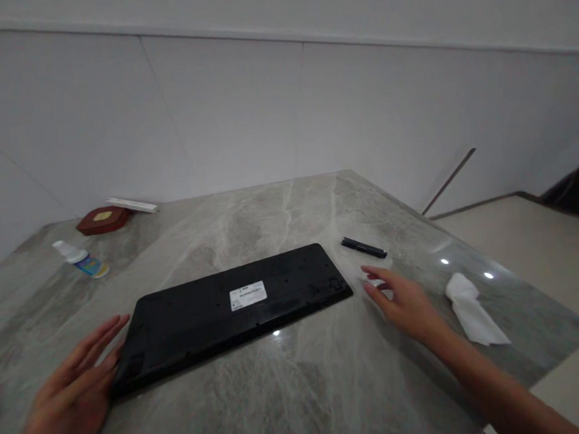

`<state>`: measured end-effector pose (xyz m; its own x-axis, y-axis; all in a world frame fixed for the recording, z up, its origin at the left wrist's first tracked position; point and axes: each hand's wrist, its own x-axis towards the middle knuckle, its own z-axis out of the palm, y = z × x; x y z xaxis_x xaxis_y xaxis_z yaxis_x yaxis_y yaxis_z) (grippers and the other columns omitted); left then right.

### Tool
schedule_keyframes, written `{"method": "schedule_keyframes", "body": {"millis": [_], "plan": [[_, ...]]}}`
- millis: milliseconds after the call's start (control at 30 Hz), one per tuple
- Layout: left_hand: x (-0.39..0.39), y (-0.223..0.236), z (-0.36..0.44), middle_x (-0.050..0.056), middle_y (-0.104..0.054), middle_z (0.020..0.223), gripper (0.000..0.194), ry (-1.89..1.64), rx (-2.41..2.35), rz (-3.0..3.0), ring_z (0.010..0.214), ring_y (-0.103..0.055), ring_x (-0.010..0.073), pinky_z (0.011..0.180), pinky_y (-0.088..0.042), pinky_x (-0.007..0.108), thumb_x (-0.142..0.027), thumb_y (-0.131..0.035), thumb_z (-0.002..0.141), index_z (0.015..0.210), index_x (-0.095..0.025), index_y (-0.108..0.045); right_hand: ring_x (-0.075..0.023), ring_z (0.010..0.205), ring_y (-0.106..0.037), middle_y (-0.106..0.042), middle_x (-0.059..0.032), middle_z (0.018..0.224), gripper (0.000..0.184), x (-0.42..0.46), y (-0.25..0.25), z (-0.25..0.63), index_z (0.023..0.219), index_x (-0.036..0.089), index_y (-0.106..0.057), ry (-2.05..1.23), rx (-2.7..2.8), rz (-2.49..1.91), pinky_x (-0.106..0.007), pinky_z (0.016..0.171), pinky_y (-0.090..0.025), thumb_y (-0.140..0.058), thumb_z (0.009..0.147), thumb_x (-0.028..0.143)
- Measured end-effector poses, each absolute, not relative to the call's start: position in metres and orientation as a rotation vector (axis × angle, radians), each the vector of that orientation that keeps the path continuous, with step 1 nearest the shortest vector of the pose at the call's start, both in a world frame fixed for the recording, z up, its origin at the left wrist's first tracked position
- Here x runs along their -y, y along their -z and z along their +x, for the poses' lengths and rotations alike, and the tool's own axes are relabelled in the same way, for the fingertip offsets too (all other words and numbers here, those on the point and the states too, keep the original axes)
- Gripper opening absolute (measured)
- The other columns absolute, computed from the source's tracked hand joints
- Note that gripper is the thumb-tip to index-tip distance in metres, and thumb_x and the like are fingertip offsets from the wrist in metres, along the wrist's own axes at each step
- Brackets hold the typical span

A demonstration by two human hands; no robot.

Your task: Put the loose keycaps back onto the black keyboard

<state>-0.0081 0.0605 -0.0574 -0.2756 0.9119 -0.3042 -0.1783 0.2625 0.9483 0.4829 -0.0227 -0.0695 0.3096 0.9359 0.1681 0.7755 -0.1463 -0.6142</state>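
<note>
A black keyboard [231,308] lies upside down on the grey marble table [279,218], its white label facing up. My left hand [75,388] rests open beside the keyboard's left end, fingers stretched out and touching its edge. My right hand [404,301] hovers open just past the keyboard's right end, fingers spread. A small black bar-shaped object [363,247] lies on the table beyond my right hand.
A crumpled white tissue [471,311] lies near the table's right edge. At the far left, a small white and blue bottle [81,259] lies on its side, with a dark red box [103,219] and a white strip [132,204] behind it by the wall.
</note>
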Motion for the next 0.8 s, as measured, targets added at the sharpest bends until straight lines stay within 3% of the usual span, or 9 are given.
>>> {"method": "schedule_keyframes", "body": {"millis": [67, 167, 300, 433, 633, 800], "plan": [[-0.061, 0.055, -0.003, -0.002, -0.066, 0.137, 0.059, -1.238, -1.437, 0.676, 0.140, -0.048, 0.0304, 0.120, -0.036, 0.040, -0.021, -0.078, 0.063, 0.121, -0.031, -0.070, -0.0257, 0.097, -0.072, -0.072, -0.0146, 0.122, 0.058, -0.003, 0.071, 0.465, 0.135, 0.013, -0.059, -0.544, 1.460, -1.943, -0.040, 0.087, -0.059, -0.055, 0.087, 0.045], [-0.062, 0.057, -0.004, 0.005, -0.068, 0.133, 0.064, -1.204, -1.433, 0.673, 0.129, -0.060, 0.0254, 0.109, -0.049, 0.029, -0.017, -0.078, 0.066, 0.128, -0.024, -0.065, -0.0268, 0.100, -0.072, -0.071, -0.0155, 0.123, 0.060, -0.033, 0.075, 0.454, 0.138, 0.012, -0.056, -0.591, 1.427, -1.943, -0.042, 0.092, -0.056, -0.056, 0.088, 0.046], [-0.062, 0.068, -0.013, 0.011, -0.067, 0.134, 0.061, -1.185, -1.486, 0.755, 0.113, -0.070, 0.0257, 0.089, -0.060, 0.025, -0.023, -0.080, 0.071, 0.130, -0.019, -0.065, -0.0287, 0.097, -0.071, -0.073, -0.0168, 0.115, 0.059, -0.048, 0.078, 0.455, 0.134, 0.009, -0.059, -0.598, 1.385, -1.980, -0.044, 0.092, -0.053, -0.059, 0.087, 0.045], [-0.058, 0.070, -0.010, 0.011, -0.074, 0.120, 0.062, -1.089, -1.552, 0.877, 0.096, -0.076, 0.0244, 0.075, -0.062, 0.025, -0.024, -0.079, 0.076, 0.136, -0.018, -0.061, -0.0273, 0.088, -0.071, -0.075, -0.0140, 0.102, 0.060, -0.041, 0.078, 0.458, 0.130, 0.008, -0.062, -0.605, 1.368, -2.020, -0.042, 0.084, -0.054, -0.058, 0.086, 0.049], [-0.053, 0.064, 0.001, 0.010, -0.078, 0.109, 0.058, -1.068, -1.614, 0.987, 0.093, -0.076, 0.0270, 0.069, -0.063, 0.027, -0.021, -0.082, 0.075, 0.131, -0.021, -0.066, -0.0270, 0.079, -0.066, -0.071, -0.0122, 0.092, 0.066, -0.029, 0.079, 0.454, 0.130, 0.006, -0.063, -0.553, 1.369, -2.079, -0.043, 0.081, -0.050, -0.059, 0.083, 0.051], [-0.052, 0.069, -0.002, 0.011, -0.075, 0.118, 0.065, -1.082, -1.571, 0.945, 0.096, -0.076, 0.0281, 0.067, -0.063, 0.026, -0.019, -0.083, 0.072, 0.134, -0.022, -0.063, -0.0271, 0.081, -0.064, -0.070, -0.0123, 0.092, 0.067, -0.030, 0.080, 0.453, 0.131, 0.006, -0.063, -0.561, 1.355, -2.078, -0.043, 0.082, -0.049, -0.060, 0.081, 0.051]]}}
